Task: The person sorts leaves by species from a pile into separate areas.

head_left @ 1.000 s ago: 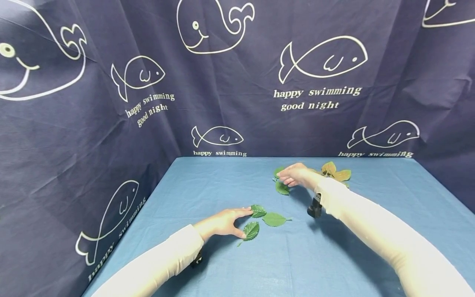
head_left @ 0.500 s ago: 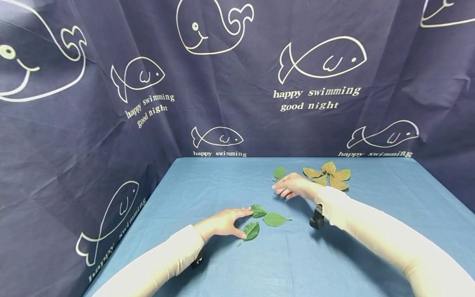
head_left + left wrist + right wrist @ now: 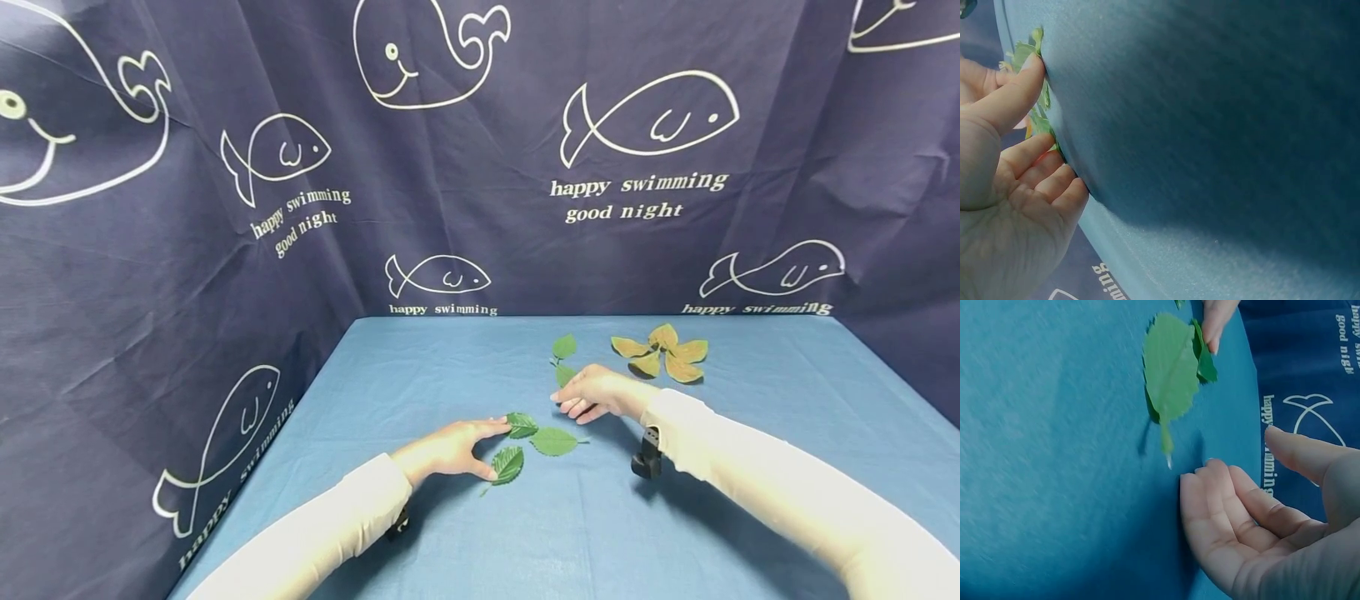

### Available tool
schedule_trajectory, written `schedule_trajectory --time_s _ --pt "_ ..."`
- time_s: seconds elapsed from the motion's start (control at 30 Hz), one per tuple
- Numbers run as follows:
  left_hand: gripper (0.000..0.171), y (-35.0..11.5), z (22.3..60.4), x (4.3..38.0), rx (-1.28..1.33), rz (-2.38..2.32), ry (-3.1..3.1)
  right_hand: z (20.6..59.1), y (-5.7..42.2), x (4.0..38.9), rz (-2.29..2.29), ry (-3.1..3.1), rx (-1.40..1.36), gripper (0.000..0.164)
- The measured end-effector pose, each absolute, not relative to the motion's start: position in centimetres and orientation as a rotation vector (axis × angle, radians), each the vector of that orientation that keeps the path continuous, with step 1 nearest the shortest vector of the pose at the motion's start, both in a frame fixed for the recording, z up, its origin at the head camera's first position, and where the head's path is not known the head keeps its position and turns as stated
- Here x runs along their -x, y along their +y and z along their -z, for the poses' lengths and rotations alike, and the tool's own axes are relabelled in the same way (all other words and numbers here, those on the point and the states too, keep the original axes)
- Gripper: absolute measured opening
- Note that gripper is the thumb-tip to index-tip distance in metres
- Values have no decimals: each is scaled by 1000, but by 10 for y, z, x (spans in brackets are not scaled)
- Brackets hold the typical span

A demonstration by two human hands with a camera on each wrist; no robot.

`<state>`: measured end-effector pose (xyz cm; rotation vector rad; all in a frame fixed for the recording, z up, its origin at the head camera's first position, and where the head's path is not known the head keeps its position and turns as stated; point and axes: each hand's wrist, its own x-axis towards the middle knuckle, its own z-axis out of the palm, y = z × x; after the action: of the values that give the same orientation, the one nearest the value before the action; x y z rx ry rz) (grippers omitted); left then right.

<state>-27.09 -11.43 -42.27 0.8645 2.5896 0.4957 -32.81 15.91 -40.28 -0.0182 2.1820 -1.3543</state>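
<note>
The left hand (image 3: 450,450) lies low on the blue table cover (image 3: 450,533), fingers extended and relaxed. Its fingertips touch the cluster of three green leaves (image 3: 534,446): the forefinger tip meets the upper leaf (image 3: 521,426) and the thumb tip rests beside the lower leaf (image 3: 508,464). The third leaf (image 3: 553,442) lies at 3 o'clock from the fingertips, clear of them. In the left wrist view the fingers (image 3: 1019,100) press flat on the cover with green leaf edges beneath them.

Further out, at 1 o'clock from the cluster, the right hand (image 3: 596,393) hovers palm down, fingers loosely extended and slightly apart, gripping nothing. In the right wrist view its fingers (image 3: 1222,519) stand just short of the stem of the third leaf.

Beyond the right hand, two small green leaves (image 3: 564,348) lie at 11 o'clock from it. A group of yellow-brown leaves (image 3: 663,352) lies at 1 o'clock, near the dark printed curtain (image 3: 480,167).
</note>
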Motion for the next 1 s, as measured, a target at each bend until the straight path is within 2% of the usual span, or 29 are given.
schedule_trajectory --time_s 0.47,1.0 --pt "78 -116 422 269 -851 -523 2583 406 150 304 1284 2279 71 28" --pt "78 -116 424 270 -847 -537 2574 414 137 287 1183 2480 141 35"
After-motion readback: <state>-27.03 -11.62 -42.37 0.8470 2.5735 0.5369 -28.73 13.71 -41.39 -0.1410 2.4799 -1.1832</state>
